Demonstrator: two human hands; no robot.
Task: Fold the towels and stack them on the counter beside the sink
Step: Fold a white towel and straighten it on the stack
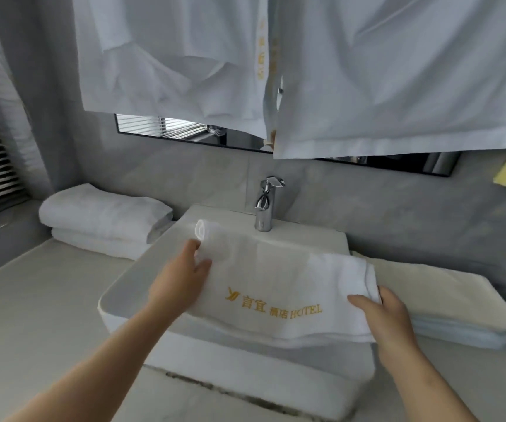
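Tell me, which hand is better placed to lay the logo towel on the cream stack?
Right, probably. The right hand holds the end of the logo towel next to the cream stack; the left hand is farther away.

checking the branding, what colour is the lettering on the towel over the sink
Gold-yellow embroidery on the white towel; head view.

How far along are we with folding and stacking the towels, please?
Done: two folded towels stacked on the counter left of the sink, a cream pile on its right. In hand: left hand and right hand hold a logo towel over the sink. Left: stacking it, plus the hanging towels above.
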